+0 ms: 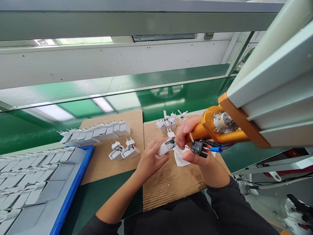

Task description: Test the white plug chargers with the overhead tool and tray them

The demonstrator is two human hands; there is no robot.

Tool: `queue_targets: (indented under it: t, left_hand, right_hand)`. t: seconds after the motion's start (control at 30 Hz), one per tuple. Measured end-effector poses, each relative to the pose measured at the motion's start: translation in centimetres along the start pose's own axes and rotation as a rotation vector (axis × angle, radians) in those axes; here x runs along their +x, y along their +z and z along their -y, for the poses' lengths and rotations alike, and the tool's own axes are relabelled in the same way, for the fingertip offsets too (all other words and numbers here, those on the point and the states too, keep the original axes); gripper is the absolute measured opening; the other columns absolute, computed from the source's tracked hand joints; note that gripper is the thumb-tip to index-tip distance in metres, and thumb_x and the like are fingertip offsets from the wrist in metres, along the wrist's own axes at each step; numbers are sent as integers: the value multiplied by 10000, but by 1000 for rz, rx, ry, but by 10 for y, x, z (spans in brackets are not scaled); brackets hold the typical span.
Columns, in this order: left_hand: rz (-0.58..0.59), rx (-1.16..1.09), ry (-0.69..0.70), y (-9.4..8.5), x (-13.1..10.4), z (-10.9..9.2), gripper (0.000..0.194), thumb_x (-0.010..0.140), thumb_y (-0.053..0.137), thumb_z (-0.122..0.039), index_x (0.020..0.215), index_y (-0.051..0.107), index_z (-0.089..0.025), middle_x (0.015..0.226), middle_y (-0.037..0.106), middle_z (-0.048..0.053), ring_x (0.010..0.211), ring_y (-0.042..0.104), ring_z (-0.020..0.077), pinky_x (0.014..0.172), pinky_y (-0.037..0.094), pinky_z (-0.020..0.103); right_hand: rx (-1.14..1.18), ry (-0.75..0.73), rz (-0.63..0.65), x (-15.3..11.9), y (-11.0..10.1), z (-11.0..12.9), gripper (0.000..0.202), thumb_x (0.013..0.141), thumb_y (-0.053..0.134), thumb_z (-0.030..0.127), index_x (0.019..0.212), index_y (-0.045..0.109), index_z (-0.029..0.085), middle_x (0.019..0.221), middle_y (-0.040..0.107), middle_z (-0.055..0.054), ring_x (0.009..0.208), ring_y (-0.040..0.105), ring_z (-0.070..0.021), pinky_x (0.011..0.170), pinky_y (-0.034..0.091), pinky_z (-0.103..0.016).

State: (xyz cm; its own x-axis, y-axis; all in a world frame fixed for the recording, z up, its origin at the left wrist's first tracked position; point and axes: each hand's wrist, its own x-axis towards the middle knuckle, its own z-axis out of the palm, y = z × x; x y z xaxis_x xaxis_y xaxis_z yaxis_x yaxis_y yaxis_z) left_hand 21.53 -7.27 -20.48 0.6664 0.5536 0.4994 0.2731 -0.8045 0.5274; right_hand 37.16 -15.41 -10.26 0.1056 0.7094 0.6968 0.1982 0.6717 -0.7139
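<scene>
My left hand [154,156] is closed around a white plug charger housing [165,148] that stands open, with dark parts showing inside and its pinned cover tipped up. My right hand [193,142] grips the orange nose of a tool [201,129] that hangs in from the upper right. A black switch [199,148] with blue-sleeved wires is fixed beside that nose. The tool's tip points at the charger; my fingers hide whether they touch. Beneath my right hand lies a piece of white paper [180,157].
Two open chargers [123,151] stand left of my left hand, on cardboard [102,168]. Behind them runs a row of closed chargers [97,133]. More open chargers [167,122] sit beyond my hands. A blue-rimmed tray [70,192] full of chargers fills the lower left. A metal beam [137,24] crosses above.
</scene>
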Motion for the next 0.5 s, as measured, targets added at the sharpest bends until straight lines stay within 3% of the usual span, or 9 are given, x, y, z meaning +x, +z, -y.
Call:
queue_targets:
  t: [0.13,0.27,0.5]
  left_hand:
    - [37,-11,-42,-1,0,-1,354,838,550,-205,1191,567,-222,903,644,41,839,615,194,738,518,299]
    - [49,-26,-46,-2,-1,1,347,838,566,-225,1185,569,-224,924,650,51,851,613,198,743,516,308]
    - [69,-170,-141,6,-5,7,337,816,582,-247,1151,591,-206,920,665,55,866,623,208,720,522,306]
  right_hand:
    - [-6,47,-24,-1,1,-1,331,765,659,493,719,421,268,593,436,38,530,463,-146,488,441,-331]
    - [27,-4,-73,-1,3,-6,381,721,695,525,821,419,282,610,439,50,507,459,-141,448,421,-315]
    - [80,3,-101,-3,6,-8,398,722,710,503,861,412,280,642,430,49,520,459,-135,442,405,-305]
